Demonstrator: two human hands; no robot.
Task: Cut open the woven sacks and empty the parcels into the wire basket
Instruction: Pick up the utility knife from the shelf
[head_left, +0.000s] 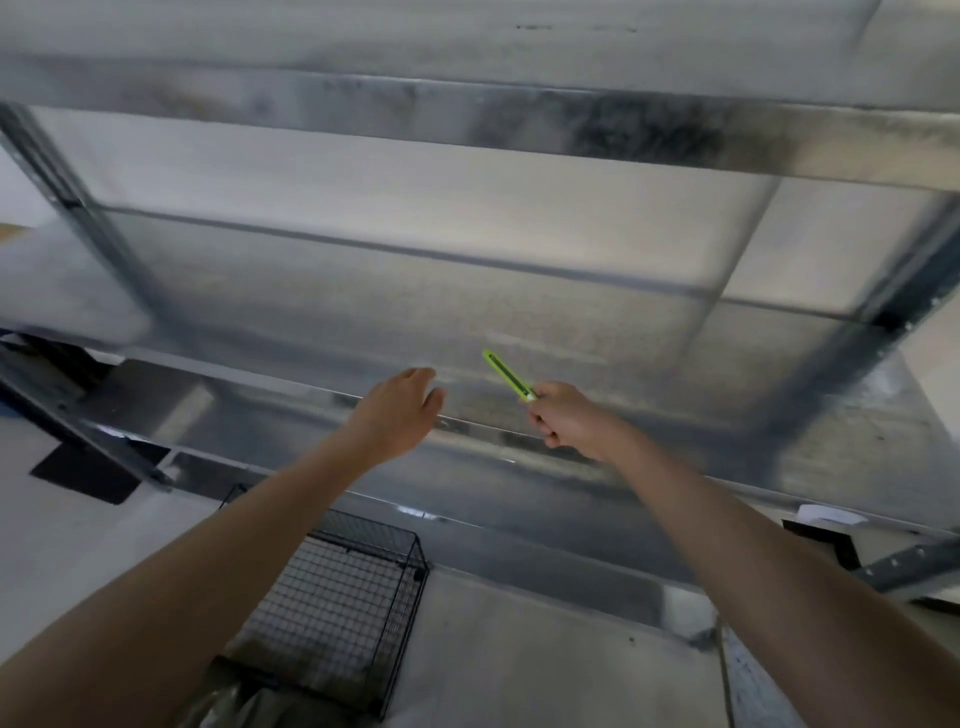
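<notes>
R hand (563, 421) first: fist curled tight round the butt of a green cutter (506, 375). The cutter's long axis runs up and left from the fist, tip aimed into the metal shelf (270, 387) and leaning toward the other hand. Can't tell if a blade is out, too small. L hand (400, 410) is near it on the left, fingers loose and a bit spread, holding nothing, over the shelf's front lip. Both arms are stretched fwd at abt the same height.

No woven sack shows on the shelf deck, tho it's blurred. The wire basket (353, 582) sits on the floor below, under the L forearm, so the L arm is nearer; no parcels in it that I can see. Something crumpled (234, 701) lies by its near corner, maybe sack material, can't say. My guess: a sack has to be found first, prob down-left, not ahead.
</notes>
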